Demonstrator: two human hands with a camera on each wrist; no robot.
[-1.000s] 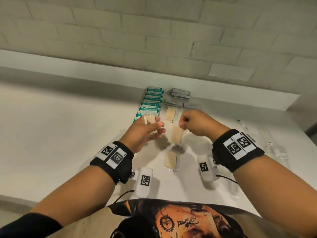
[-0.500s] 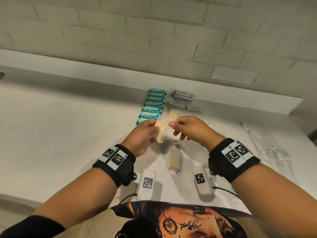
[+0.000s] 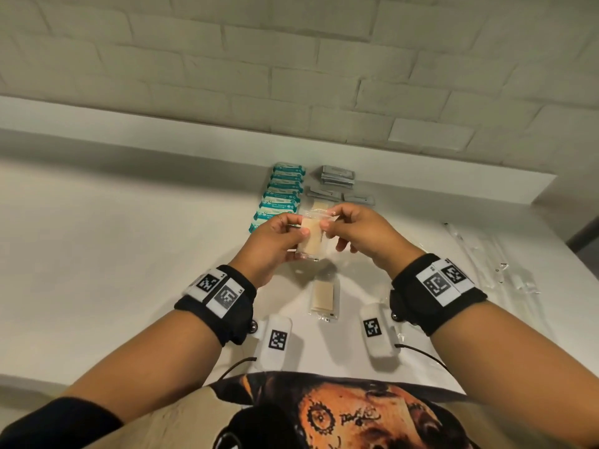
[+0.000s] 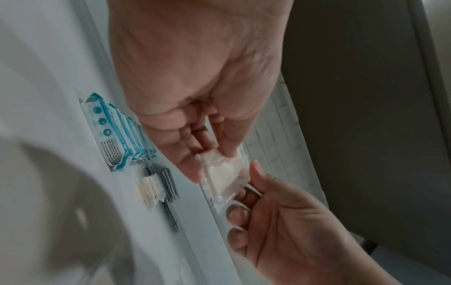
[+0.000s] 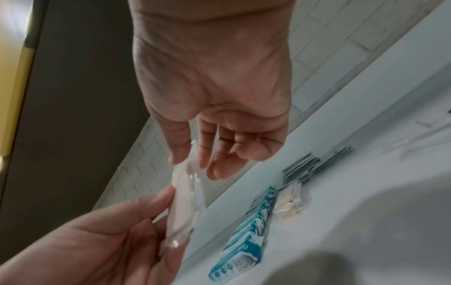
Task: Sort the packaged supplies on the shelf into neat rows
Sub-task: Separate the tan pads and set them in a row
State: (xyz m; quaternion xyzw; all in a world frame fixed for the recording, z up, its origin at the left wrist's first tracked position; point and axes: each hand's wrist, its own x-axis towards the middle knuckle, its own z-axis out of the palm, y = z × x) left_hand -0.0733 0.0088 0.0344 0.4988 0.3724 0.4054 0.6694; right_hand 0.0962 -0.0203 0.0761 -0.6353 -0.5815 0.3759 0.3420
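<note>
Clear packets point(image 3: 311, 240) with beige contents are held above the white shelf point(image 3: 113, 254), between both of my hands. My left hand point(image 3: 274, 244) grips the lower left side, thumb on the front face and fingers curled behind. My right hand point(image 3: 363, 236) pinches the top right edge between thumb and forefinger; its other fingers hang loosely curled. In the left wrist view the wrap point(image 4: 223, 174) sits between the fingertips of both hands. I cannot tell how many packets are in the grip.

Placement on the shelf:
- Teal-and-white packets point(image 3: 281, 196) lie in one overlapping row toward the back wall.
- Grey sachets point(image 3: 337, 178) lie just right of that row, some stacked, some loose.
- One beige packet point(image 3: 319, 207) lies behind my hands, partly hidden.
- One beige packet point(image 3: 323, 298) lies on the shelf below my hands, apart from the rows.
- Clear plastic wrappers point(image 3: 496, 264) lie well to the right.
</note>
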